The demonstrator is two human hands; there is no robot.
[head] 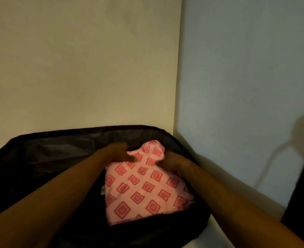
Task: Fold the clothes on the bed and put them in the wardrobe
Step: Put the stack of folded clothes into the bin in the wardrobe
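Item: folded pink cloth (144, 187), lying inside a dark fabric bin (45, 151) on a pale shelf (219, 228).
Grip: my left hand (115, 152) and right hand (174, 162) both pinch its far edge.
Handling: I judge it light, soft, floppy; best supported at the corners.
Hidden: fingertips blurred; bin's contents underneath unseen.

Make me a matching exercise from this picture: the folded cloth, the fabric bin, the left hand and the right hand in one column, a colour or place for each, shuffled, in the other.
Things:
1. folded cloth
2. fabric bin
3. left hand
4. right hand

Descriptions:
A. dark, open-topped, in the corner
B. on the cloth's far right edge
C. pink with red squares
D. on the cloth's far left corner

Pairs: 1-C, 2-A, 3-D, 4-B
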